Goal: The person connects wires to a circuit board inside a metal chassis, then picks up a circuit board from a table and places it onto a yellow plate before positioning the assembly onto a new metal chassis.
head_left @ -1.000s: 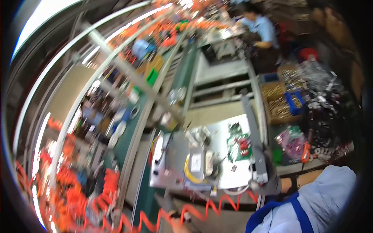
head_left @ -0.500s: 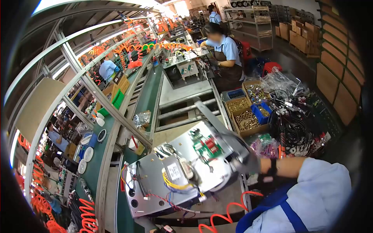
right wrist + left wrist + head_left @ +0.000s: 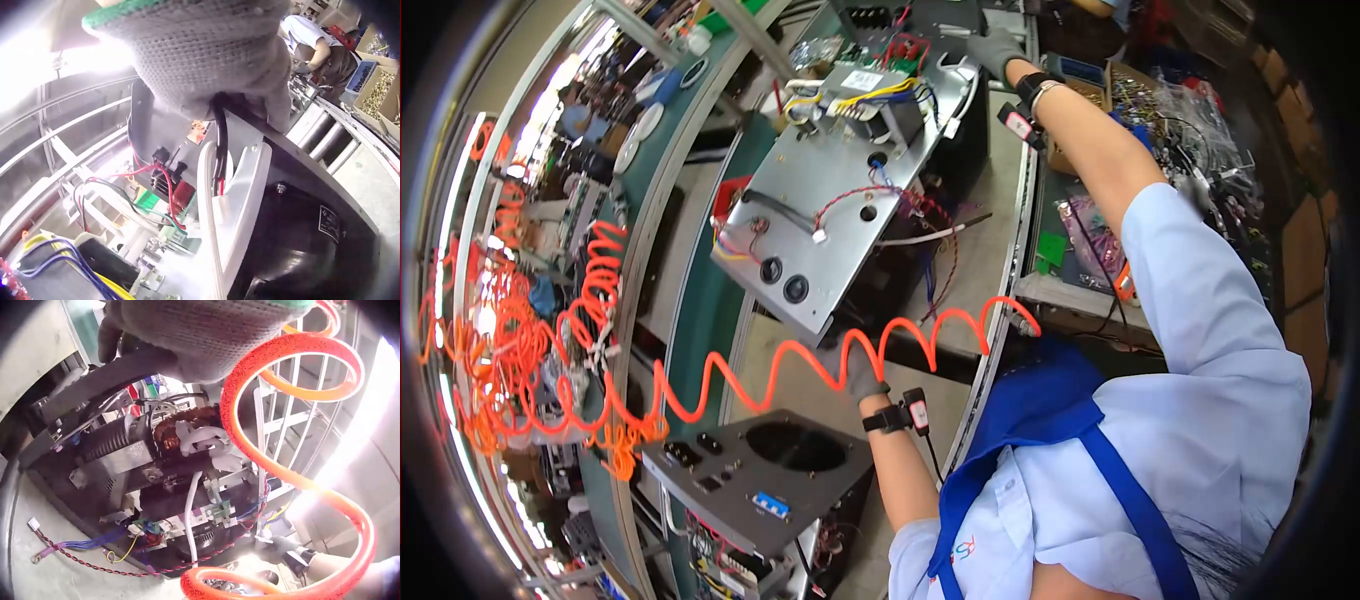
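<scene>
A metal machine chassis lies slanted across the line, carrying a transformer, loose wires and a green circuit board with red parts. My gloved left hand is at its near corner; in the left wrist view that hand has its fingers curled round a dark edge bar. Below the bar show a copper coil and wires. My gloved right hand is at the far right side. In the right wrist view this hand grips the top edge of the upright grey panel, beside a black cable.
A stretched orange coiled hose crosses in front of my left hand. Nearer stands another unit with a dark panel. Parts boxes and a bag of pink items lie to the right. A green conveyor belt runs on the left.
The head view has swung down towards my body. The chassis now appears turned, its near corner pointing at me. My left hand and the nearer unit have come into clear view; my right hand stays at the panel.
</scene>
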Demonstrator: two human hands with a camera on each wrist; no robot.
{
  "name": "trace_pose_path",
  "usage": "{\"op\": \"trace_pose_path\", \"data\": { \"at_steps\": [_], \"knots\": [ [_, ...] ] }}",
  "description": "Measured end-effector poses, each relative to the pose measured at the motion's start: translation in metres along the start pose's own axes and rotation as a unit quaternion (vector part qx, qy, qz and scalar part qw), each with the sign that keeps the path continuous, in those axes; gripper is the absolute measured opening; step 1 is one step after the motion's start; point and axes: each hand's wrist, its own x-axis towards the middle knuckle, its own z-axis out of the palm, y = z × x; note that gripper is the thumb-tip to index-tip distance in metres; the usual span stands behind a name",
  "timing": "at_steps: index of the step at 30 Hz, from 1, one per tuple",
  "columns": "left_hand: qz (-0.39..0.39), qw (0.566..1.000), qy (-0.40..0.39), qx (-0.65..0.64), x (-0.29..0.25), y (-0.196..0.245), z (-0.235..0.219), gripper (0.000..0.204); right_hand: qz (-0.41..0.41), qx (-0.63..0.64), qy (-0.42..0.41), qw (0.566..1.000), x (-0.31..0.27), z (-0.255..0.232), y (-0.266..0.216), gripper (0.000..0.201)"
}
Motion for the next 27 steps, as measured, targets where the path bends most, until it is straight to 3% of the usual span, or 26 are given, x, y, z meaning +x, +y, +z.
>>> {"op": "trace_pose_path", "data": {
  "at_steps": [2, 5, 6, 8, 9, 11, 12, 14, 16, 17, 20, 22, 24, 26, 27],
  "knots": [
    [0.047, 0.988, 0.038, 0.142, 0.006, -0.015, -0.010, 0.006, -0.006, -0.012, -0.027, 1.000, 0.006, 0.007, 0.011, 0.046],
    [0.118, 0.966, 0.079, 0.215, 0.029, -0.076, -0.051, 0.007, -0.043, 0.000, -0.045, 0.998, -0.007, 0.002, 0.011, 0.046],
    [0.012, 0.978, 0.100, 0.182, 0.014, -0.033, -0.032, 0.010, -0.048, 0.007, -0.046, 0.998, -0.006, 0.007, 0.015, 0.047],
    [0.203, 0.926, 0.163, 0.275, 0.041, -0.095, -0.071, 0.013, -0.082, 0.008, -0.035, 0.996, -0.013, 0.011, 0.020, 0.045],
    [0.200, 0.925, 0.170, 0.274, 0.038, -0.085, -0.068, 0.013, -0.078, 0.003, -0.045, 0.996, -0.025, 0.005, 0.013, 0.045],
    [0.190, 0.956, 0.194, 0.114, 0.027, -0.059, -0.061, 0.015, -0.071, -0.004, -0.065, 0.995, -0.043, -0.001, 0.007, 0.044],
    [0.115, 0.976, 0.181, 0.022, 0.016, -0.041, -0.057, 0.016, -0.074, -0.008, -0.076, 0.994, -0.047, 0.000, 0.008, 0.044],
    [0.075, 0.964, 0.132, 0.221, 0.010, -0.050, -0.082, 0.060, -0.096, -0.007, -0.076, 0.993, -0.048, 0.000, 0.007, 0.042],
    [0.099, 0.971, 0.138, 0.167, 0.010, -0.058, -0.082, 0.063, -0.096, -0.005, -0.073, 0.993, -0.056, -0.002, -0.002, 0.043],
    [0.088, 0.955, 0.171, 0.225, 0.004, -0.058, -0.079, 0.065, -0.085, 0.004, -0.077, 0.993, -0.046, 0.007, 0.002, 0.044],
    [0.083, 0.949, 0.239, 0.188, -0.022, -0.055, -0.061, 0.027, -0.088, 0.009, -0.079, 0.993, -0.043, 0.012, -0.005, 0.044],
    [0.105, 0.959, 0.208, 0.163, -0.037, -0.063, -0.065, 0.027, -0.058, 0.071, -0.098, 0.991, -0.033, 0.025, -0.003, 0.042],
    [0.059, 0.967, 0.191, 0.157, -0.053, -0.049, -0.062, 0.026, -0.063, 0.064, -0.121, 0.989, -0.035, 0.022, -0.008, 0.038],
    [0.020, 0.945, 0.196, 0.261, -0.050, -0.039, -0.064, 0.036, -0.061, 0.074, -0.140, 0.985, -0.039, 0.016, -0.002, 0.036],
    [0.045, 0.943, 0.219, 0.247, -0.047, -0.038, -0.062, 0.036, -0.074, 0.094, -0.132, 0.984, -0.052, 0.006, -0.004, 0.036]
  ]
}}
